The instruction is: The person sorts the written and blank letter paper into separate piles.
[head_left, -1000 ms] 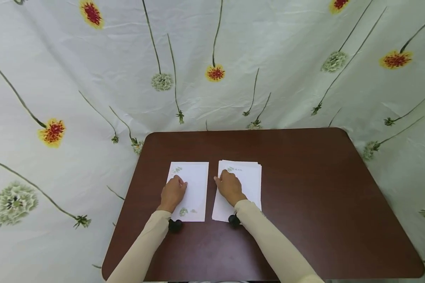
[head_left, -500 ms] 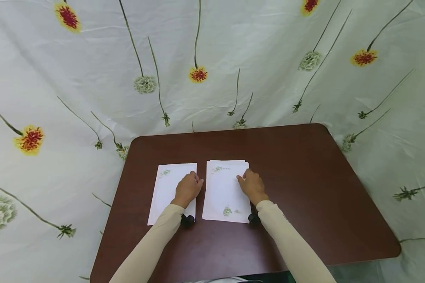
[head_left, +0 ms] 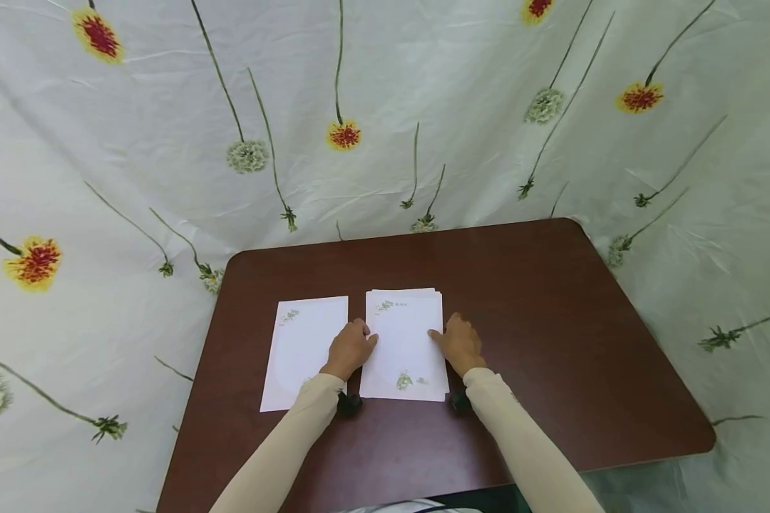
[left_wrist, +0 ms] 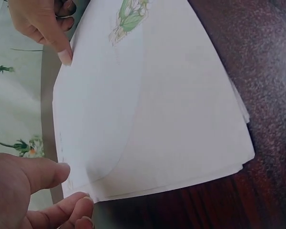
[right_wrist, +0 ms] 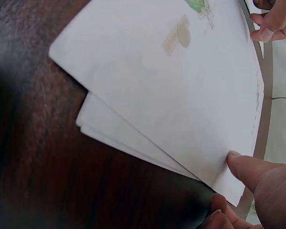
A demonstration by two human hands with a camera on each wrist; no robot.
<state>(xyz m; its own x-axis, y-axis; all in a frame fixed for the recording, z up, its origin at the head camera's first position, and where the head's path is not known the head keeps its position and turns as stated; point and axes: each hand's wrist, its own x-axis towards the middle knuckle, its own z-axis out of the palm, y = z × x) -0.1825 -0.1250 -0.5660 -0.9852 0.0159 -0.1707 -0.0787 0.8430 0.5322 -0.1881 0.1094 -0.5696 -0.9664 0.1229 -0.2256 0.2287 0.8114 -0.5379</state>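
A stack of white paper sheets (head_left: 401, 345), printed with small green flower pictures, lies on the brown table between my hands. Its layers are slightly out of line, with lower sheets sticking out past the top one. At the right edge my right hand (head_left: 460, 345) pinches the top sheet, thumb (right_wrist: 238, 164) on its face and fingertips at the underside. My left hand (head_left: 349, 349) is at the left edge; its fingertips (left_wrist: 81, 205) meet the paper's border while the thumb stays apart from them. Left of the stack lies a similar sheet (head_left: 304, 349), partly covered by my left hand and sleeve.
The dark brown table (head_left: 552, 342) has rounded corners and extends well to the right. Behind and around it hangs a white flower-print cloth (head_left: 488, 85). A dark wrist device (head_left: 349, 404) sits under the left wrist.
My right hand has gone from over the right stack to its right edge. The left hand has moved from the left sheet to the stack's left edge. The head view has shifted and tilted.
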